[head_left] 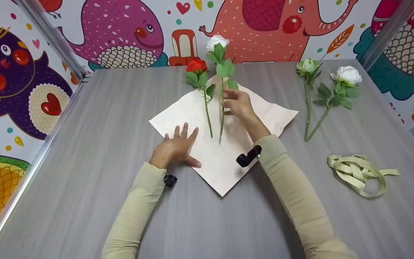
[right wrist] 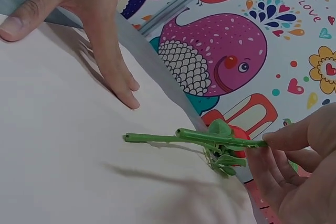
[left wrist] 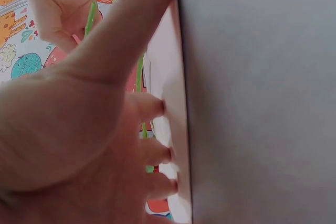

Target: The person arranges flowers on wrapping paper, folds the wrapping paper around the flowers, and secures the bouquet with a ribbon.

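A pale pink sheet of wrapping paper (head_left: 228, 165) lies cornerwise on the table. My left hand (head_left: 176, 149) presses its left edge with spread fingers. A red rose (head_left: 197, 67) lies on the paper, its stem pointing toward me. Just right of it, my right hand (head_left: 239, 104) pinches the stem of a white rose (head_left: 217, 42) between thumb and fingers. In the right wrist view this green stem (right wrist: 220, 138) is raised above the paper, casting a shadow, with the red rose's stem (right wrist: 147, 138) behind it.
On the right of the table lie a pale green rose (head_left: 307, 67) and another white rose (head_left: 348, 76), their stem ends meeting. Nearer me is a loose heap of light green ribbon (head_left: 358, 172). Printed panels and metal posts (head_left: 49, 39) border the table.
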Demonstrator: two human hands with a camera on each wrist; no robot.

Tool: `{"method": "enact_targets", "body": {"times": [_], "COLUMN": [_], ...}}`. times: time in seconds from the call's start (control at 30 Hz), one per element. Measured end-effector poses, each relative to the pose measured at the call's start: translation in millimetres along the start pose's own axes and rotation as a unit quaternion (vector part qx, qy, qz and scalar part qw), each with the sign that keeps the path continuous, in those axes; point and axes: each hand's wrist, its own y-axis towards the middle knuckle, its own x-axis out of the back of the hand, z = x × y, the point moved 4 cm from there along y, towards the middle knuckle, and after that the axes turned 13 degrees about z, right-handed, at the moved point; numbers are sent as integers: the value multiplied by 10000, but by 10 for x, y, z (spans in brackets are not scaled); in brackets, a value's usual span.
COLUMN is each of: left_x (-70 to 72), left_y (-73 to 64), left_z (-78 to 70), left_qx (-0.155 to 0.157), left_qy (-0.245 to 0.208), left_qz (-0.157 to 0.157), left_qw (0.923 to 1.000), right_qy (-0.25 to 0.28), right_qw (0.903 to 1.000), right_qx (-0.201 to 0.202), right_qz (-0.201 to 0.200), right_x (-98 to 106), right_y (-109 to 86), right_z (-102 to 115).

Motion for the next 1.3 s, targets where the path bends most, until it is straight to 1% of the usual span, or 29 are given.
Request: {"method": "enact_targets", "body": {"times": [0.33,0.73,0.8,0.87,1.03,1.1,1.3], "left_x": [6,8,7,2,3,8,3], "left_y": [2,0,1,5,6,3,2], "left_z": [-8,-9,-11,-9,-4,-6,-8], "left_qx": [26,25,15,7,37,49,4], "left_qy": [107,165,149,131,111,126,114], "left_qz": [-112,-99,-82,-53,-39,-57,-103], "left_qw": [9999,9998,9999,9999,9999,9999,9999], "right_qy": [70,-169,-329,-618,-1409,-1558,-1743], "right_qw": [9997,9993,9989,9976,9898,9875,9839], "right_qx": [-199,-77,-107,-98,50,24,-282], "right_qz": [-108,-314,-327,-302,-214,-222,-263], "right_x": [-115,-213,-227,-243,-273,-276,-273], "right_y": [116,181,181,181,187,194,200], "right_z": [-105,-142,-157,-174,-199,-210,-255]}}
